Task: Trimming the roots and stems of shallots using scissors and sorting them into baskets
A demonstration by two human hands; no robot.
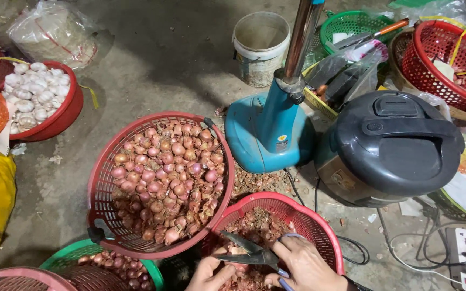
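Observation:
My right hand (304, 267) grips a pair of scissors (246, 249) with blue loop handles, the open blades pointing left. My left hand (210, 274) holds a small shallot (236, 251) up between the blades. Both hands hover over a small red basket (314, 221) filled with dry shallot skins and trimmings. To the left of them stands a big red basket (101, 188) heaped with unpeeled pink shallots (168, 178).
A green basket (79, 252) with shallots and a pink basket (12, 277) sit at the bottom left. A red bowl of garlic (36, 97), a blue fan base (268, 129), a black rice cooker (392, 145), a white bucket (260, 46), more baskets and a power strip (465, 250) surround them on the concrete floor.

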